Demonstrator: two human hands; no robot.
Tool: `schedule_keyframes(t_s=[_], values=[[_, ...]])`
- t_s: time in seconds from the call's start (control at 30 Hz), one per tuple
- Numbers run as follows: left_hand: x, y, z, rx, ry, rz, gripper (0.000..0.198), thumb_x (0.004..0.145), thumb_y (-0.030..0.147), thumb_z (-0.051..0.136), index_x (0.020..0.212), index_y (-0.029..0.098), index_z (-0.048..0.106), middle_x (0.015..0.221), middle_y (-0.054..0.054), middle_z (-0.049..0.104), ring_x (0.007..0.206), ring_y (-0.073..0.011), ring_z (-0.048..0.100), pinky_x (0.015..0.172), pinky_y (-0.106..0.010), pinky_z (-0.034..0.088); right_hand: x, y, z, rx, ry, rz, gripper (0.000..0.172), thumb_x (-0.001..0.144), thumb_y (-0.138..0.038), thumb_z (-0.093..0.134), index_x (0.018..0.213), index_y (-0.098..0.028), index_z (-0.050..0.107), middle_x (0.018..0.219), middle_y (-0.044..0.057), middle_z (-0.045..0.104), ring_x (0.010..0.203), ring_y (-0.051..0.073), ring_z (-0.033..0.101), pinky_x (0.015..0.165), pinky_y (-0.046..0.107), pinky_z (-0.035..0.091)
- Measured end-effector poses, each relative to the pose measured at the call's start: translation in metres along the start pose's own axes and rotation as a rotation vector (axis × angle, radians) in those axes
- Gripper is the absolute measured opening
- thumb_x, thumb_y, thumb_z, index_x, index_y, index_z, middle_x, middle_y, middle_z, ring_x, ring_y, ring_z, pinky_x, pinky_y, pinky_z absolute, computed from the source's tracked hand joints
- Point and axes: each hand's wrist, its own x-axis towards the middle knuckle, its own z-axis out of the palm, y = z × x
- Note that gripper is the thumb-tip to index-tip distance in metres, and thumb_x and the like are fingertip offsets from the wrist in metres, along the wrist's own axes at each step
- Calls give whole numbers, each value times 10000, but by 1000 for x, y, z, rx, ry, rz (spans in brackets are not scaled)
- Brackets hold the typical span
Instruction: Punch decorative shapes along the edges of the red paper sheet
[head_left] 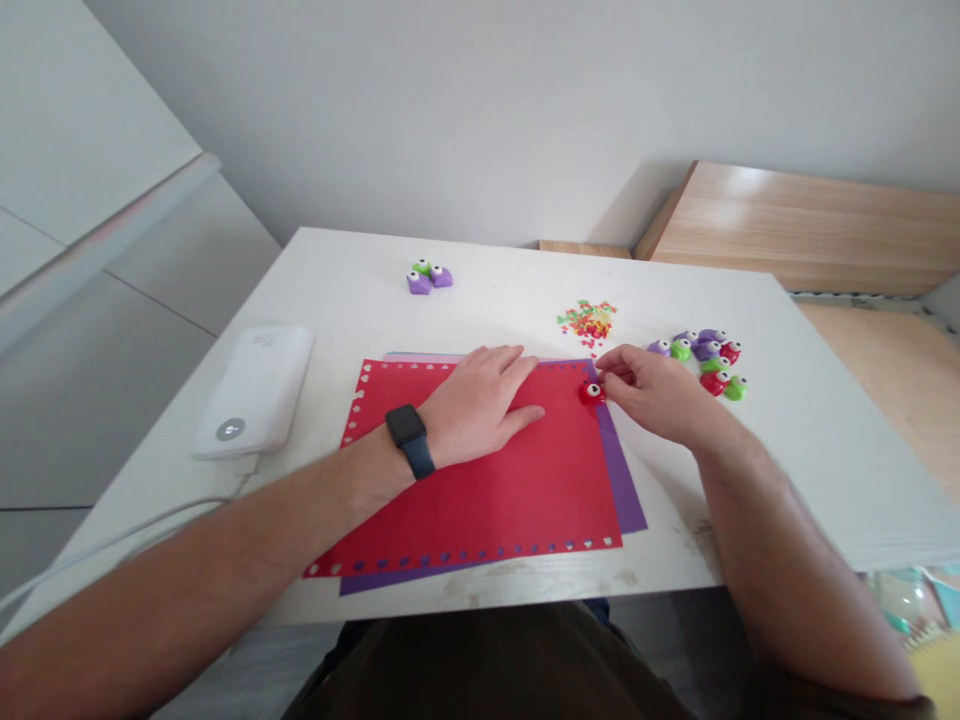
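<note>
A red sheet of paper (525, 480) lies on the white table, with small shaped holes punched along its left, top and bottom edges. My left hand (487, 405) rests flat on it, fingers stretched out. At the sheet's upper right corner sits a small red paper punch (592, 394) with a white eye. The curled fingers of my right hand (641, 385) close at the punch's right side, thumb against it; part of the grip is hidden. Beneath the red sheet, a purple sheet (626, 490) sticks out on the right and at the bottom.
A heap of coloured paper confetti (589, 320) lies beyond the sheet. Several purple, green and red punches (706, 345) are grouped at the right, and three more punches (420, 284) at the back. On the left lies a white power bank (259, 390) with a cable (169, 512).
</note>
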Motion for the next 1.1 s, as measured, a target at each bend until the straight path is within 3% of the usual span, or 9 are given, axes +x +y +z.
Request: schedule_keyframes(t_s=[0.23, 0.4, 0.5, 0.6, 0.7, 0.83, 1.1], values=[[-10, -24, -20, 53, -65, -50, 681, 973, 542, 695, 1454, 71, 592, 1440, -208, 638, 1331, -359, 600, 1180, -504, 478, -2, -2, -3, -20, -42, 27, 185, 949, -278, 605, 1077, -233, 730, 896, 19, 795, 795, 196, 712, 722, 309, 469], [-37, 2, -36, 83, -132, 8, 912, 873, 682, 752, 1540, 98, 540, 1563, -222, 548, 1447, -394, 514, 1237, -550, 421, 0, -1, -1, -62, -15, 8, 212, 954, -266, 584, 1097, -219, 733, 913, 37, 798, 799, 204, 705, 729, 313, 461], [-67, 22, -43, 71, -202, 85, 1115, 743, 837, 762, 1591, 161, 502, 1635, -198, 498, 1517, -429, 439, 1272, -609, 370, 1, -1, 0, -63, 11, 2, 229, 952, -248, 572, 1114, -216, 731, 924, 39, 805, 810, 207, 711, 729, 308, 459], [-99, 28, -43, 105, -254, 96, 1276, 603, 854, 844, 1621, 182, 467, 1699, -207, 416, 1559, -476, 374, 1274, -670, 343, 1, -1, 1, -67, 14, 0, 247, 949, -235, 565, 1133, -217, 730, 930, 42, 809, 812, 208, 716, 732, 305, 462], [-127, 22, -39, 152, -242, 61, 1241, 641, 774, 880, 1652, 222, 419, 1716, -191, 397, 1553, -500, 380, 1245, -721, 355, 0, -1, 1, -87, 13, -3, 247, 950, -245, 568, 1136, -215, 729, 898, 42, 802, 789, 209, 710, 720, 306, 457], [-151, 9, -38, 171, -165, 22, 1179, 719, 679, 877, 1683, 238, 361, 1700, -188, 423, 1536, -486, 418, 1241, -704, 376, 0, -2, 1, -115, 22, -17, 235, 951, -243, 561, 1112, -213, 730, 899, 43, 794, 808, 210, 710, 726, 307, 450], [-164, -4, -36, 166, -92, -25, 886, 860, 654, 763, 1604, 247, 505, 1645, -174, 501, 1491, -456, 492, 1227, -661, 424, 1, 1, 1, -114, 26, -36, 243, 951, -250, 557, 1120, -209, 727, 915, 51, 802, 822, 221, 713, 739, 317, 463]])
